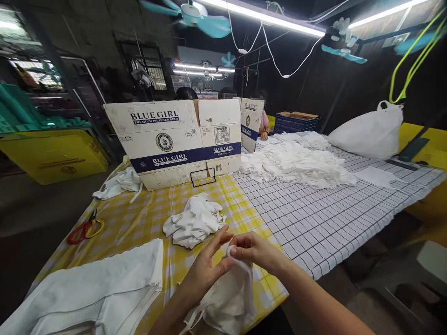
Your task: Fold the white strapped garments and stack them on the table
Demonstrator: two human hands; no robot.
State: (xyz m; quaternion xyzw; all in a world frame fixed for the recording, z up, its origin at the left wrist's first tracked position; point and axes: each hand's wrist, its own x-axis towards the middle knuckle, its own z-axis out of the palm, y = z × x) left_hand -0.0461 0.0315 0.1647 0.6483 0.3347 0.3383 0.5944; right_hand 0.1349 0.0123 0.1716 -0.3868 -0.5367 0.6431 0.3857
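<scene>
Over the near edge of the table, a white cloth piece (234, 291) with thin straps hangs from my hands. My right hand (256, 251) pinches its top edge between thumb and fingers. My left hand (209, 265) holds the same edge from the other side, thumb against the fabric and fingers partly stretched. Just beyond my hands lies a crumpled heap of white cloth (195, 219). To the left rests a neat stack of flat white cloth pieces (104, 288). Scissors (85, 229) with red and yellow handles lie behind that stack.
A cardboard box wall (167, 139) stands across the table, with a black wire stand (203, 177) before it. On the right, a checked tablecloth (296, 218) bears a large white cloth pile (296, 160) and a full white bag (368, 132). A person's hand (264, 136) shows behind the cardboard.
</scene>
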